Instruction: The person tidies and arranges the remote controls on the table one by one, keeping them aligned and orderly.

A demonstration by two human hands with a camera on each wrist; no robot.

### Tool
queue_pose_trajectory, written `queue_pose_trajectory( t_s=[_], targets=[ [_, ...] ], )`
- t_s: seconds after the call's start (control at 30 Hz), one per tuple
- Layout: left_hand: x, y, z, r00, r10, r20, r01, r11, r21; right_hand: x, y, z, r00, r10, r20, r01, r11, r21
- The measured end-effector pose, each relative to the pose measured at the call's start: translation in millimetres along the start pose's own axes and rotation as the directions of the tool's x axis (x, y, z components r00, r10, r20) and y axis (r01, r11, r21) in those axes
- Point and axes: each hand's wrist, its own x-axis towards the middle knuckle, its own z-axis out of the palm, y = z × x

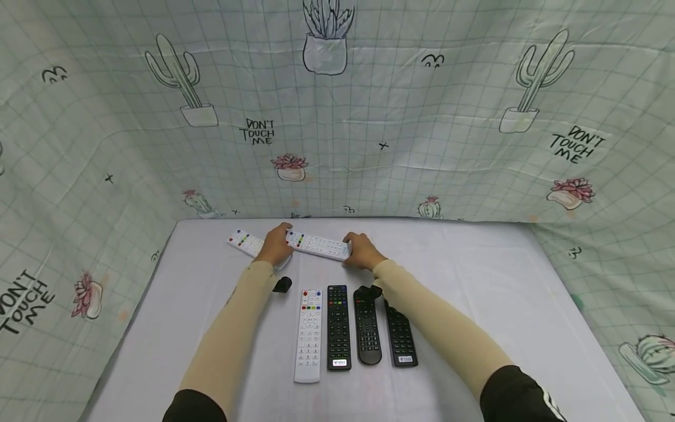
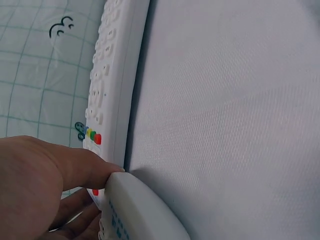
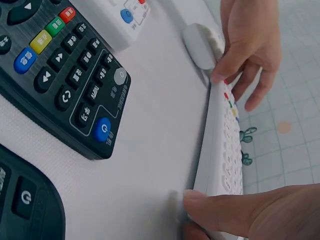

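Note:
A white remote control point(image 1: 319, 245) lies crosswise near the back of the table, buttons up. My left hand point(image 1: 275, 246) pinches its left end, thumb on the near side and fingers at the far side, as the left wrist view shows. At the opposite end, my right hand point(image 1: 362, 252) grips it, with the thumb point(image 3: 215, 206) along the near edge. A second white remote point(image 1: 244, 241) lies slanted under and beside the left hand, partly covered by it. Its rounded end point(image 2: 145, 212) shows close to the left thumb.
Nearer the front stand several remotes side by side: a white one point(image 1: 307, 351), a black one point(image 1: 338, 334), a rounded black one point(image 1: 368, 337) and another black one point(image 1: 402, 343) partly behind the right forearm. A cactus-print cloth point(image 1: 337, 146) hangs behind the white table point(image 1: 474, 281).

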Motion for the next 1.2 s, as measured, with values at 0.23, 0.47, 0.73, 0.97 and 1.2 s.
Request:
queue_pose_trajectory(
  t_s=[0.23, 0.47, 0.73, 0.97, 1.2],
  targets=[
    [-3.4, 4.0, 2.8, 0.999, 0.023, -0.028, -0.024, 1.000, -0.011, -5, 7, -8, 1.000, 0.003, -0.020, -0.003, 1.000, 0.016],
    [-7.0, 5.7, 4.0, 0.999, 0.030, -0.020, -0.033, 0.983, -0.181, -21, 16, -25, 0.998, -0.024, -0.056, 0.028, 0.998, 0.061],
    [-23.5, 19.0, 6.4, 0.999, 0.050, -0.012, -0.052, 0.959, -0.278, -43, 28, -36, 0.996, -0.022, -0.091, 0.030, 0.996, 0.089],
    [-40.0, 34.4, 13.4, 0.995, 0.098, -0.010, -0.097, 0.955, -0.279, -76, 43, -43, 0.990, -0.072, -0.124, 0.089, 0.986, 0.139],
    [-59.2, 44.7, 22.9, 0.988, 0.155, 0.014, -0.144, 0.943, -0.299, -108, 58, -45, 0.984, -0.088, -0.158, 0.110, 0.984, 0.138]
  ],
)
